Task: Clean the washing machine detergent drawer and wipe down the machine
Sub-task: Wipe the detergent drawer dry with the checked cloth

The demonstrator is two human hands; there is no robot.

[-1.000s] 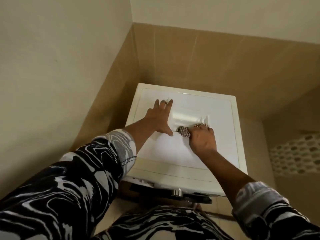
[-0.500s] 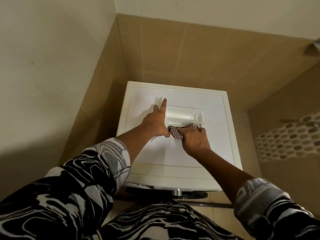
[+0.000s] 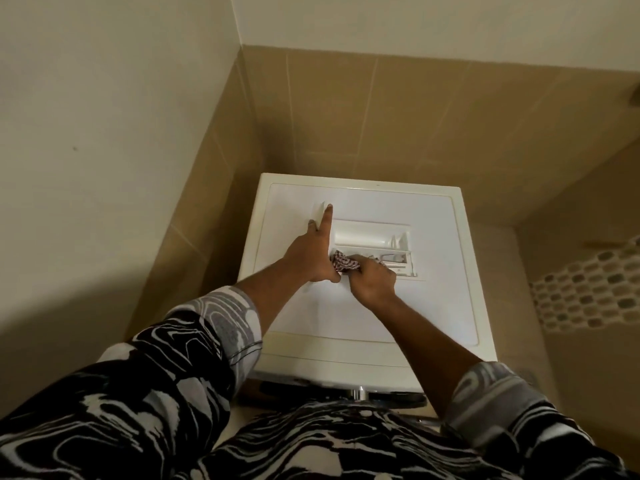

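Note:
The white washing machine (image 3: 433, 306) stands in a tiled corner, seen from above. Its detergent drawer compartment (image 3: 377, 237) lies open in the top, showing white dividers and a rounded insert. My left hand (image 3: 313, 251) rests flat on the left edge of the compartment, against its raised flap (image 3: 317, 213), fingers stretched toward the wall. My right hand (image 3: 372, 284) is closed on a checked cloth (image 3: 343, 262) and presses it into the front left part of the compartment. The cloth touches my left thumb.
Beige tiled walls (image 3: 381, 116) close in behind and on the left of the machine. A mosaic tile band (image 3: 588, 289) runs along the right wall. The machine's dark front and a chrome knob (image 3: 360, 393) show below its top edge.
My right hand has slid the cloth leftward along the compartment's front toward my left hand. My left hand's fingers have drawn together, pointing forward. The camera view has shifted.

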